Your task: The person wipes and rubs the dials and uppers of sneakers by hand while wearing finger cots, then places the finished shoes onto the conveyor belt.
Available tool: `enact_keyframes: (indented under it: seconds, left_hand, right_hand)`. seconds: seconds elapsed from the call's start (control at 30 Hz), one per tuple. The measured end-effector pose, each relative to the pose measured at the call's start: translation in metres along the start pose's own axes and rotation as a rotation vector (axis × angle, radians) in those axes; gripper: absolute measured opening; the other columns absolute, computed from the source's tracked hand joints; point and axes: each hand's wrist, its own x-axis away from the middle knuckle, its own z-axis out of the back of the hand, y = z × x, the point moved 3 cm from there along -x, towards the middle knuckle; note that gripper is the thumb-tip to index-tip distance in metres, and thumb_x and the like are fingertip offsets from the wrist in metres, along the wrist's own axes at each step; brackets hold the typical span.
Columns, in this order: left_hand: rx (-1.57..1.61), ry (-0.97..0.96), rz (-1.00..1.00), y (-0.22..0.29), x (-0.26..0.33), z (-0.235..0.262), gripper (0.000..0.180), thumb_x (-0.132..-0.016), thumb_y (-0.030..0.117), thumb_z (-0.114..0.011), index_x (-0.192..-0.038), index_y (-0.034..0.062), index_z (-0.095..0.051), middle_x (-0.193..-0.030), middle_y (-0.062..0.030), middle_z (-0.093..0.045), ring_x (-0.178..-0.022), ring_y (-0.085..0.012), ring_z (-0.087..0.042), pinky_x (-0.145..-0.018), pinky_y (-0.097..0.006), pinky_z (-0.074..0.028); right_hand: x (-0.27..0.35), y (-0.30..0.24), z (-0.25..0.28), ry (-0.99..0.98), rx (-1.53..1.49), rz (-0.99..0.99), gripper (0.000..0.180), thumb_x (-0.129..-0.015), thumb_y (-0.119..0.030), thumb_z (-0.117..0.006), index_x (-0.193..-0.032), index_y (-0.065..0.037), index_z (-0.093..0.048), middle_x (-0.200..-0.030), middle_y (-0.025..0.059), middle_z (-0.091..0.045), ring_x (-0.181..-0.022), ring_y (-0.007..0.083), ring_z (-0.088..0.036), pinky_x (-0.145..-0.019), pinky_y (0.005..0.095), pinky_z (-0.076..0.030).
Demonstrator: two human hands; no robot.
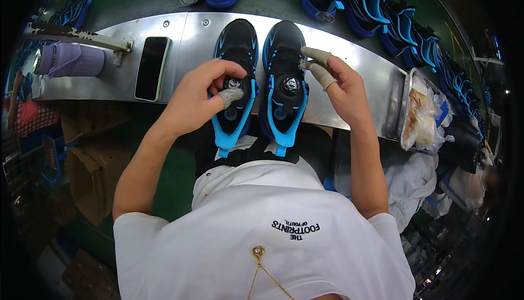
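Two black sneakers with blue trim stand side by side before me, toes pointing away: the left shoe (238, 41) and the right shoe (284, 43). Each has a round dial on its tongue. My left hand (199, 95) pinches the left shoe's dial (233, 83) between the forefinger and a thumb in a grey cloth finger cover. Just right of the right shoe's dial (289, 85), my right hand (341, 84) holds nothing. Its thumb and forefinger wear beige covers and are spread, the tips close to the shoe's side.
The shoes rest on a curved metal ledge (349, 95). On it lie a phone (152, 69) and, farther left, a lilac tumbler (76, 60) beside a worn metal bar (82, 35). A metal tray (407, 109) with plastic-wrapped items sits right. More sneakers (365, 5) line the green surface beyond.
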Motion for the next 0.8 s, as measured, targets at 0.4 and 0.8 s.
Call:
enact_keyframes:
  seconds: [0.4, 0.8]
  left_hand:
    - [-0.136, 0.083, -0.117, 0.007, 0.004, -0.003, 0.036, -0.078, 0.006, -0.072, -0.112, 0.0041, -0.061, -0.101, -0.0039, -0.058, -0.083, -0.0155, -0.051, -0.08, -0.026, -0.042]
    - [-0.061, -0.017, -0.129, -0.003, 0.002, 0.003, 0.039, -0.079, 0.008, -0.073, -0.117, 0.0063, -0.063, -0.097, -0.0004, -0.06, -0.082, -0.0145, -0.046, -0.08, -0.026, -0.041]
  right_hand:
    - [-0.003, 0.004, -0.001, -0.037, -0.037, 0.016, 0.028, -0.096, -0.004, -0.058, -0.123, 0.001, -0.064, -0.109, 0.0088, -0.069, -0.101, 0.0141, -0.065, -0.089, 0.0251, -0.049]
    - [-0.005, -0.003, -0.004, -0.056, -0.013, 0.014, 0.028, -0.096, -0.004, -0.057, -0.124, 0.001, -0.063, -0.111, 0.0086, -0.069, -0.103, 0.0144, -0.065, -0.091, 0.0256, -0.049]
